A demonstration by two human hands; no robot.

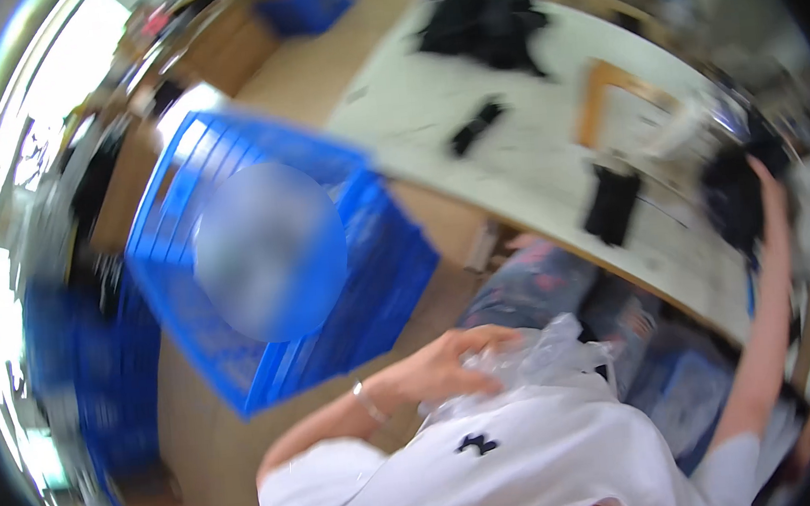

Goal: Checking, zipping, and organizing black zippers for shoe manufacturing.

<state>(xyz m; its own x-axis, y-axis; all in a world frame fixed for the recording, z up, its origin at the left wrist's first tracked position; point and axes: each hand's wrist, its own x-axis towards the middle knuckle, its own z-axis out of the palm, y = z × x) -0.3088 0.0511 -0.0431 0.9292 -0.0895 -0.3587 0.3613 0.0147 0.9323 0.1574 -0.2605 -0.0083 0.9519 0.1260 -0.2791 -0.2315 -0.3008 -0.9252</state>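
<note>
My left hand point(449, 365), a bracelet on its wrist, is closed on a crumpled clear plastic bag point(558, 350) held against the front of my white shirt. Stretched far out to the right, my right hand point(767, 181) touches a dark bundle point(732, 195) at the right side of the white table point(534, 184); its fingers are blurred and partly hidden. Left of that bundle lies a small black folded item point(613, 204). Another narrow black bundle point(477, 126) rests farther back, toward the table's middle.
A big blue plastic crate point(334, 327) stands left of the table, partly covered by a round blurred patch. Black cloth items point(486, 24) are heaped at the table's far end. A tan frame-like piece point(594, 101) lies on the tabletop. Cardboard boxes point(224, 52) stand at far left.
</note>
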